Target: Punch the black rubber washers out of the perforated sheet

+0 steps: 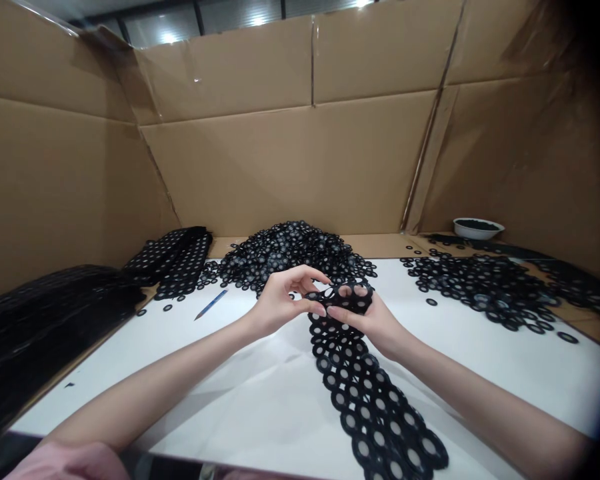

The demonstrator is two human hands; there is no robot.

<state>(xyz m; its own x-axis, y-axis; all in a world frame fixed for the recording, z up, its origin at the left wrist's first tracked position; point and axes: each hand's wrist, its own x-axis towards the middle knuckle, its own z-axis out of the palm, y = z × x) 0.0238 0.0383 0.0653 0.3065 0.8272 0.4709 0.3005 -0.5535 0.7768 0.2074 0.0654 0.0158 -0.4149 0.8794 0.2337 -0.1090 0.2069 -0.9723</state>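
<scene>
A long strip of linked black rings (375,400) runs from the near table edge up to both hands, its far end lifted and folded over. My right hand (375,320) is closed around that end, thumb in front and fingers behind, partly seen through the ring holes. On the other side, my left hand (290,297) pinches at the strip's left edge with thumb and fingertips; whether a loose ring sits between them is too small to tell. Just behind the hands rises a large heap of loose black rings (295,250).
A blue pencil-like tool (211,305) lies left of my left hand. Folded ring mesh (180,260) and a dark stack (55,340) line the left side. More loose rings (485,287) spread at right, near a white bowl (477,229). Cardboard walls (280,167) surround the white table (230,400).
</scene>
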